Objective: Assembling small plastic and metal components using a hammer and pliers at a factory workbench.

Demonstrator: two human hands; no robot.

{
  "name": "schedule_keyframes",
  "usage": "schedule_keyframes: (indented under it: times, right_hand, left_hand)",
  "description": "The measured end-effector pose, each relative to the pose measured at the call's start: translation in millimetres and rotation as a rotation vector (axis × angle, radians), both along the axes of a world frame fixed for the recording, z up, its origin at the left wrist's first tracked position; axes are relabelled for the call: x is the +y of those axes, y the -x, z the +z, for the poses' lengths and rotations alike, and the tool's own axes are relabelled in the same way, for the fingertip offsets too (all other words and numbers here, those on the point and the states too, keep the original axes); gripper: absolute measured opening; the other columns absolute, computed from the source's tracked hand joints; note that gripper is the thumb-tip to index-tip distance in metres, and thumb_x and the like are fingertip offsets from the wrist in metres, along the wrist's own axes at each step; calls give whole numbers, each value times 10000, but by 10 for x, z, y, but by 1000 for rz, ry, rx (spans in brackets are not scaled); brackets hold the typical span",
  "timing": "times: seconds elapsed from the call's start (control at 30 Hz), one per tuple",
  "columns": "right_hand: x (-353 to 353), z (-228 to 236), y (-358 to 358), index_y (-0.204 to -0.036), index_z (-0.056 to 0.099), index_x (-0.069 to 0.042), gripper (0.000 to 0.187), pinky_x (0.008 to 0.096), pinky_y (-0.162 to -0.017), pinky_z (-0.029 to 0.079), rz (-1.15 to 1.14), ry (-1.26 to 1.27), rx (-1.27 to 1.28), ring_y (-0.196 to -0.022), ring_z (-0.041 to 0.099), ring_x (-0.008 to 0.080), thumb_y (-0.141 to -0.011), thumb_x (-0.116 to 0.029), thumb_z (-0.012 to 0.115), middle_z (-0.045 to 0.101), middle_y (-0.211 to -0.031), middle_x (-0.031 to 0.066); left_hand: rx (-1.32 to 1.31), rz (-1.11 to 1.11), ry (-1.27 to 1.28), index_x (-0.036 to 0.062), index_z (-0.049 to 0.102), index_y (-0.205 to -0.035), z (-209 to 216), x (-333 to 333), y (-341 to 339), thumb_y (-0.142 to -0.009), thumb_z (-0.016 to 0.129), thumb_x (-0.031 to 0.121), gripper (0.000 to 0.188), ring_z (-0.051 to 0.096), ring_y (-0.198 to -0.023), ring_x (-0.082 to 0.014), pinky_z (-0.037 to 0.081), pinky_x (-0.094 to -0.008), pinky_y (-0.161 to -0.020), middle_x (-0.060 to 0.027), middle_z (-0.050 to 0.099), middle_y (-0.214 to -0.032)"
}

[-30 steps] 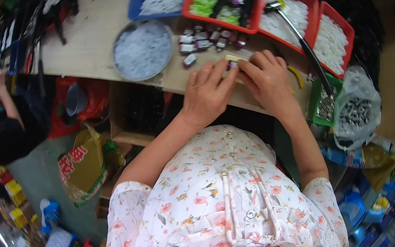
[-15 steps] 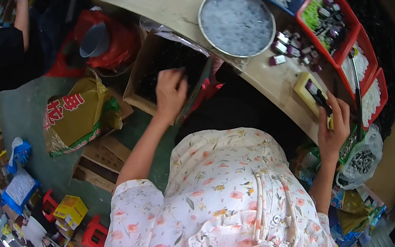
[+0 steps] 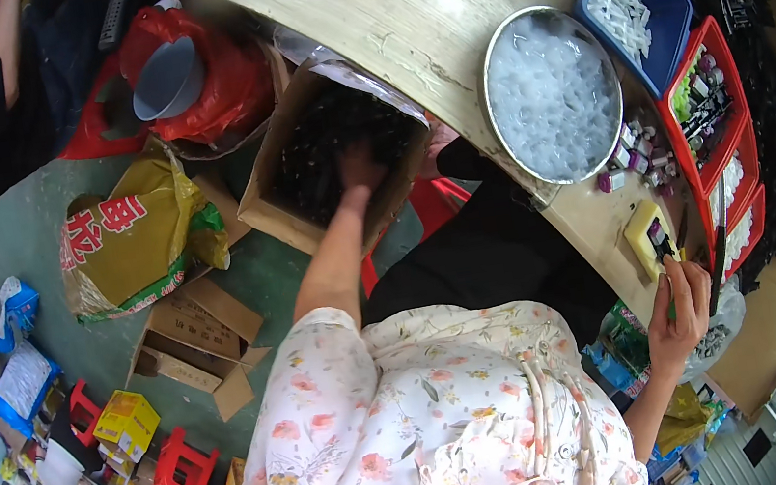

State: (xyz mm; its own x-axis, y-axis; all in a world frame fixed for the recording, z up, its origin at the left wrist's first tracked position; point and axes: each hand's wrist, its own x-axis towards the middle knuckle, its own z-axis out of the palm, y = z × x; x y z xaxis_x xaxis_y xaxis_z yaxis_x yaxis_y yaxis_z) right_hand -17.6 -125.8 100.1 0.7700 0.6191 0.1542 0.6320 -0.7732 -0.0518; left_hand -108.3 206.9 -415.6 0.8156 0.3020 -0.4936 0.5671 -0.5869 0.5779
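My left hand [image 3: 360,167] is down inside an open cardboard box [image 3: 265,203] of small black parts [image 3: 311,154]. Its fingers are blurred and partly lost against the dark contents. At the table's right edge, my right hand [image 3: 680,310] is closed, its fingertips at a pale yellow block [image 3: 645,241]. A small dark piece with a purple bit [image 3: 658,236] sits on the block, touching or close to those fingertips. A sliver of yellow-green shows beside the fingers; what they hold is mostly hidden.
On the table [image 3: 355,9] stand a round metal bowl [image 3: 488,109] of translucent pieces, a blue tray [image 3: 673,44] of white strips and red trays [image 3: 743,108] of small parts. Purple-and-white pieces [image 3: 638,151] lie loose. A gold sack [image 3: 115,241] is on the floor. Another person's arm [image 3: 6,48] shows far left.
My left hand has gone lower into the box of black parts. The whole view has shifted, and my right hand now pinches closer against the yellow block.
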Motion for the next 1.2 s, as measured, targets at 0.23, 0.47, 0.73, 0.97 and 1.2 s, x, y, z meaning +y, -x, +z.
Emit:
schedule_keyframes:
  times: [0.23,0.47,0.73,0.97,1.2]
  right_hand:
    - [19,46,62,-1066,687,33,270,403,-846,491,-60,68,19,-898,615,322,-811,114,651,630,-944,154]
    - [41,-32,9,-1043,686,32,264,389,-805,492,-56,60,58,-861,609,309,-794,115,652,622,-918,146]
    - [23,-19,-45,-1023,677,10,245,397,-795,479,-32,85,87,-863,606,318,-786,71,674,615,-915,141]
    - [-21,-5,-2,-1023,679,2,242,400,-796,482,-65,81,98,-865,603,319,-791,71,675,616,-919,140]
    - [-212,30,28,-1044,673,24,235,369,-768,495,-67,40,83,-852,615,311,-825,102,647,624,-933,150]
  left_hand:
    - [22,-299,-436,169,472,-1421,590,305,-534,-778,659,225,672,329,-1398,-408,410,-560,-1037,-129,377,-1528]
    - [289,-9,-367,255,303,-1536,589,771,663,-706,786,254,960,246,-1465,-372,417,-583,-1054,-159,282,-1576]
    - [109,-68,-402,250,274,-1544,29,882,389,-666,819,279,1034,230,-1475,-371,370,-620,-1078,-186,255,-1582]
    - [-102,32,-23,183,413,-1480,-181,496,158,-816,684,417,754,415,-1362,-371,372,-513,-1115,-186,414,-1485]
    - [-225,303,166,95,634,-1222,1169,-467,612,-903,608,456,482,600,-1109,-392,491,-481,-943,-221,626,-1185]
